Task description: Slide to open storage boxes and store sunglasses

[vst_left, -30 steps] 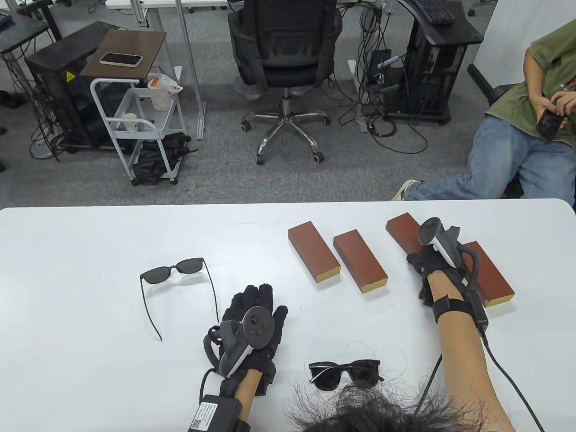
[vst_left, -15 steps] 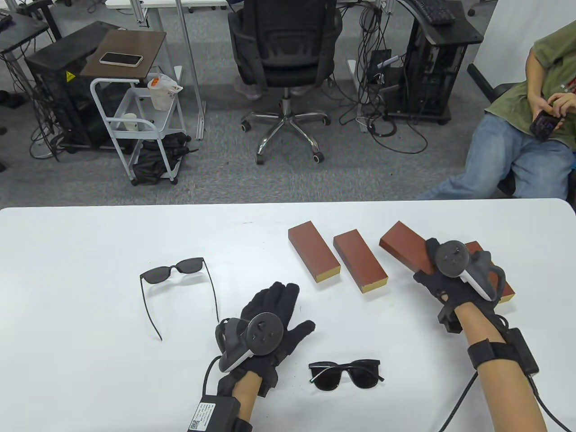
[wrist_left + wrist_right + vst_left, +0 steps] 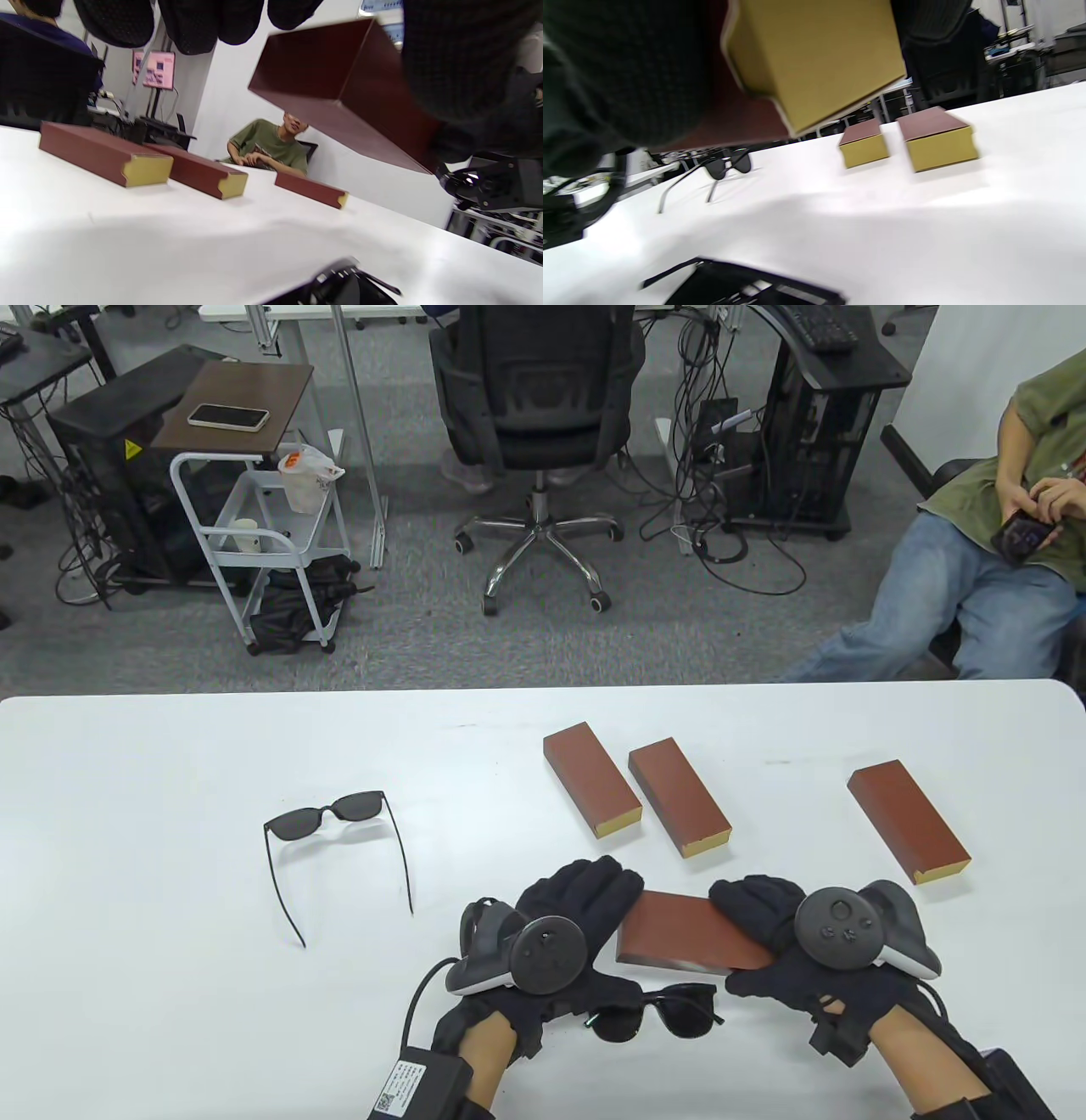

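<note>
While the storage box (image 3: 689, 935) is held off the surface (image 3: 170, 831) at six o'clock, gripped by right hand (image 3: 785, 942) fingers, left hand (image 3: 577, 916) fingers relaxed at its end, folded sunglasses (image 3: 657, 1010) could be struck if its drawer slides out unchecked.

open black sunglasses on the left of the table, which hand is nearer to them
Left. The left hand is just right of the open black sunglasses, reaching for the held reddish-brown box. The right hand grips that box from its far side.
</note>
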